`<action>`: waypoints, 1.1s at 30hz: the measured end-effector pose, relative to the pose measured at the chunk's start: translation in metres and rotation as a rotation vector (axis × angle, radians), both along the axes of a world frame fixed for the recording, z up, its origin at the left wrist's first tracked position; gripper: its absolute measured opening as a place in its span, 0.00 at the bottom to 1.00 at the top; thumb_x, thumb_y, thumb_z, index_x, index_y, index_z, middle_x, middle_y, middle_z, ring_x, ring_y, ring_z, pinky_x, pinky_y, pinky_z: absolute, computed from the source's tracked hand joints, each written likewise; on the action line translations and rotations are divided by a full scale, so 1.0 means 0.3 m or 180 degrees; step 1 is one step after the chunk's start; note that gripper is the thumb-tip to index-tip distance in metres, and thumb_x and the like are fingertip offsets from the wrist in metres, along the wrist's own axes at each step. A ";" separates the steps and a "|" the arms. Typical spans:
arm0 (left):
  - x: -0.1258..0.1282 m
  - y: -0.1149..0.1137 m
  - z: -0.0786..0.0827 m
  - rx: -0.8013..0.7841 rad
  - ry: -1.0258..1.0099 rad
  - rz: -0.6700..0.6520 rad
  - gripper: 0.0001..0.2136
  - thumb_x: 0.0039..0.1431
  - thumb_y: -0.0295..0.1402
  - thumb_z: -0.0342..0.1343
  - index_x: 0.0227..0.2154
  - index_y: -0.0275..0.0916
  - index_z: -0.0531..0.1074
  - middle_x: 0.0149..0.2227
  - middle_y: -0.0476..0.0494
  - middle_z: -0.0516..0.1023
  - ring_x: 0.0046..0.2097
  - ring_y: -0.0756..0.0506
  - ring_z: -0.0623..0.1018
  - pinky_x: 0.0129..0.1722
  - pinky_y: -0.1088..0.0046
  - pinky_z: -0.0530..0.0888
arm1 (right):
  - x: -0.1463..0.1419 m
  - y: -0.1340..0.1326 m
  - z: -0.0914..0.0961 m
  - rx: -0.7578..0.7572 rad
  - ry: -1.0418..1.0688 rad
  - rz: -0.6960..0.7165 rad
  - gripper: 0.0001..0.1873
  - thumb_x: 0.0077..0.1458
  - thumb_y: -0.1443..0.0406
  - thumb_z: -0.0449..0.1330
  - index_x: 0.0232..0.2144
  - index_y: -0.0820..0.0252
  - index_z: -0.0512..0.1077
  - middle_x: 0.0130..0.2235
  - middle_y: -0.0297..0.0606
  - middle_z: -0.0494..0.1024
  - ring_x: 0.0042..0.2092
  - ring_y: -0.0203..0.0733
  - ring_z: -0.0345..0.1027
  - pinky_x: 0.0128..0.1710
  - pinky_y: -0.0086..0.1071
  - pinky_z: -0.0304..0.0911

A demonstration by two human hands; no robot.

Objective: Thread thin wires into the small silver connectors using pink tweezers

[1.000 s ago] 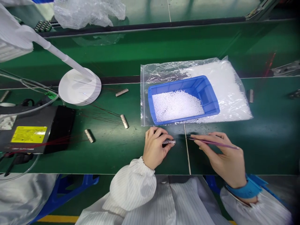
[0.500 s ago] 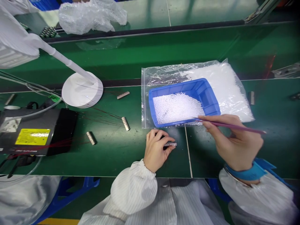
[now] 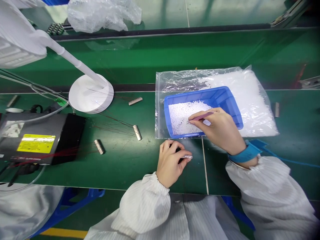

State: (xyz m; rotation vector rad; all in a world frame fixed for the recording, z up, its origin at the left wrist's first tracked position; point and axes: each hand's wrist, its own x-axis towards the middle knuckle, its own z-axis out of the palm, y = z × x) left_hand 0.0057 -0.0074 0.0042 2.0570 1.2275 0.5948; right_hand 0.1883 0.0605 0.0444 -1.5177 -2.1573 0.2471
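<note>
Closed around a small rectangular connector block (image 3: 188, 156), my left hand (image 3: 171, 163) rests on the green bench in front of the blue bin. Only one end of the block shows past the fingertips. My right hand (image 3: 218, 130) pinches a pair of pink tweezers (image 3: 203, 116) over the blue bin (image 3: 172, 136). The tweezer tips point down at the small white beads (image 3: 181, 115) inside; whether they grip a bead is too small to tell. A blue wrist strap (image 3: 245, 154) circles my right wrist.
Beneath the bin lies a clear zip bag (image 3: 257, 100) filled with white beads. Similar blocks with thin wires (image 3: 137, 132) lie to the left. Further left stand a white lamp base (image 3: 91, 96) and a black box with a yellow label (image 3: 36, 143). A raised ledge runs behind.
My right hand has moved left and forward, bringing the tweezers from the bin's near edge to over the beads. My left hand keeps its hold on the block. The view has shifted slightly.
</note>
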 end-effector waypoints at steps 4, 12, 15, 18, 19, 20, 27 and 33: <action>0.000 -0.001 -0.002 0.0013 -0.0027 0.0007 0.04 0.58 0.32 0.58 0.34 0.45 0.77 0.36 0.47 0.73 0.45 0.43 0.66 0.46 0.62 0.63 | -0.002 0.001 0.001 -0.0081 -0.0140 0.0012 0.07 0.57 0.62 0.58 0.31 0.56 0.75 0.37 0.30 0.81 0.38 0.41 0.73 0.41 0.38 0.62; 0.000 0.000 -0.001 0.0010 -0.0014 0.0001 0.04 0.58 0.32 0.58 0.34 0.45 0.77 0.36 0.47 0.73 0.45 0.43 0.66 0.46 0.61 0.63 | -0.002 0.002 -0.010 -0.0056 -0.0183 -0.0036 0.07 0.56 0.62 0.59 0.31 0.56 0.75 0.36 0.30 0.81 0.38 0.42 0.73 0.40 0.38 0.62; 0.000 0.000 -0.002 0.0020 -0.0009 -0.0001 0.04 0.58 0.33 0.58 0.34 0.45 0.77 0.36 0.47 0.73 0.45 0.43 0.66 0.46 0.61 0.63 | 0.001 -0.002 -0.005 -0.0006 -0.0106 -0.0047 0.07 0.57 0.62 0.58 0.30 0.56 0.75 0.36 0.30 0.81 0.38 0.41 0.73 0.41 0.37 0.62; 0.001 0.000 -0.005 0.0037 -0.0033 0.0000 0.04 0.57 0.33 0.58 0.34 0.45 0.77 0.36 0.47 0.73 0.45 0.43 0.66 0.46 0.61 0.63 | 0.005 -0.007 0.002 0.0022 -0.0013 -0.0085 0.06 0.56 0.63 0.59 0.30 0.56 0.75 0.36 0.30 0.81 0.37 0.41 0.73 0.41 0.37 0.62; 0.001 0.000 -0.006 0.0040 -0.0040 -0.0001 0.04 0.57 0.33 0.58 0.34 0.45 0.77 0.36 0.47 0.73 0.45 0.43 0.66 0.46 0.62 0.63 | 0.006 -0.008 0.003 0.0026 0.0001 -0.0086 0.06 0.56 0.63 0.59 0.30 0.56 0.75 0.36 0.30 0.81 0.37 0.41 0.73 0.41 0.37 0.62; 0.001 0.000 -0.007 0.0043 -0.0045 0.0000 0.04 0.57 0.33 0.58 0.34 0.45 0.77 0.36 0.47 0.73 0.45 0.43 0.66 0.46 0.62 0.63 | 0.006 -0.008 0.003 0.0027 0.0010 -0.0075 0.06 0.56 0.63 0.59 0.30 0.56 0.75 0.36 0.30 0.81 0.37 0.41 0.73 0.41 0.37 0.62; 0.002 -0.001 -0.006 0.0057 -0.0019 0.0002 0.04 0.57 0.34 0.58 0.34 0.45 0.77 0.36 0.47 0.73 0.45 0.43 0.66 0.46 0.61 0.63 | 0.000 0.005 -0.012 0.0016 -0.0091 0.0028 0.05 0.56 0.63 0.59 0.31 0.56 0.75 0.37 0.30 0.81 0.38 0.41 0.73 0.42 0.38 0.62; 0.002 -0.002 -0.007 0.0077 -0.0021 0.0019 0.04 0.57 0.33 0.58 0.34 0.45 0.77 0.36 0.47 0.73 0.44 0.43 0.66 0.46 0.62 0.63 | 0.001 0.005 -0.008 -0.0019 -0.0100 0.0060 0.06 0.57 0.63 0.58 0.32 0.57 0.75 0.37 0.31 0.81 0.38 0.42 0.73 0.43 0.38 0.62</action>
